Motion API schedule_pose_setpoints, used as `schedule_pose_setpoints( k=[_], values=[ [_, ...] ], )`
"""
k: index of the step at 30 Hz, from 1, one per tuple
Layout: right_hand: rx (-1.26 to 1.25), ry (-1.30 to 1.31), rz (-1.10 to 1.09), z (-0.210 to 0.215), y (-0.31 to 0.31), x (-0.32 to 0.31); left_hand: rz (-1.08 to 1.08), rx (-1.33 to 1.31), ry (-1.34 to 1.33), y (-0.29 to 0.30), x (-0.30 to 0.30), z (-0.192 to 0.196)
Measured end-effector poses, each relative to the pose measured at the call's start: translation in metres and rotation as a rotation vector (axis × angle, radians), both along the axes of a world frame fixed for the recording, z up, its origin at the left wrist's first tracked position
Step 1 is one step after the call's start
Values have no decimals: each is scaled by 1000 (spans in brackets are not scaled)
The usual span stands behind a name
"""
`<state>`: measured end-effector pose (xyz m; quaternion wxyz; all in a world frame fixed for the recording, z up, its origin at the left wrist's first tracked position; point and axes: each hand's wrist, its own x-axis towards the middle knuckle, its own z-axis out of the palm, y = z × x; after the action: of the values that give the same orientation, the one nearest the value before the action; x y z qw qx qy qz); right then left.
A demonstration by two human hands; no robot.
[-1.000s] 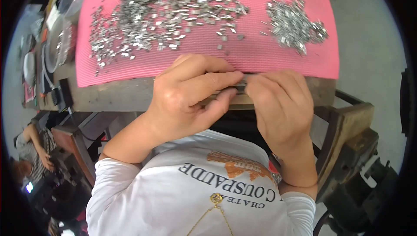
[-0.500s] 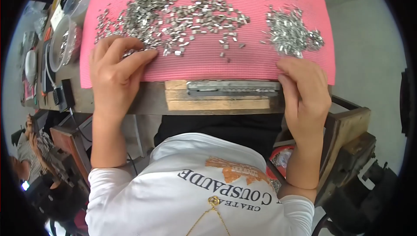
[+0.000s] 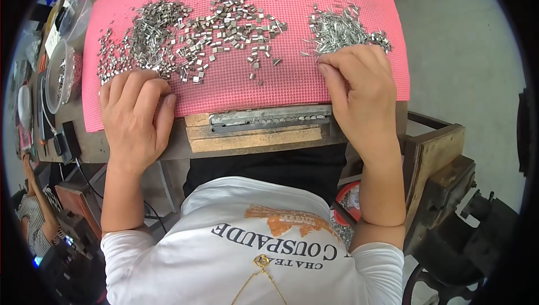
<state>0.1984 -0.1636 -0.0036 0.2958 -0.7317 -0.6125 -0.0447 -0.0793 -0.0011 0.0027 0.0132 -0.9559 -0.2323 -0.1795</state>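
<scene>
A pink ribbed mat [image 3: 241,94] carries loose small metal parts. My left hand [image 3: 133,117] is closed at the near edge of a heap of small silvery metal pieces [image 3: 157,27], its fingers curled down and their tips hidden. Square metal pieces [image 3: 230,27] spread out to the right of that heap. My right hand [image 3: 365,89] has thumb and forefinger pinched together just below a heap of thin metal pins [image 3: 337,30]; whatever they hold is too small to make out. Between my hands, a narrow slotted metal fixture [image 3: 269,118] holds a row of small shiny pieces.
The fixture lies on a wooden block [image 3: 252,141] at the table's front edge. Clear plastic tubs [image 3: 63,75] with metal parts stand at the left. A red basin [image 3: 343,215] sits below on the right, near a dark machine [image 3: 466,237]. Another person [image 3: 36,215] is at lower left.
The view has shifted, so the mat and fixture appear farther left. My left fingers have curled in over the near edge of the heap. My right hand stays by the pins, still pinched.
</scene>
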Motion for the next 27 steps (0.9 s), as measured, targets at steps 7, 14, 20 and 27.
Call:
schedule_pose_setpoints(
  k=[7, 14, 20, 27],
  values=[
    [-75, -192, -26, -3, 13, -4, 61, -394, -101, -6, -2, 7],
    [-45, -3, 74, -5, 7, -1, 63, -234, -73, -12, -4, 9],
    [11, 409, 233, 1, -32, -23, 54, -332, -146, -17, 4, 10],
    [34, 390, 216, -5, -37, -27, -134, -440, -307, -40, 42, 7]
  ],
)
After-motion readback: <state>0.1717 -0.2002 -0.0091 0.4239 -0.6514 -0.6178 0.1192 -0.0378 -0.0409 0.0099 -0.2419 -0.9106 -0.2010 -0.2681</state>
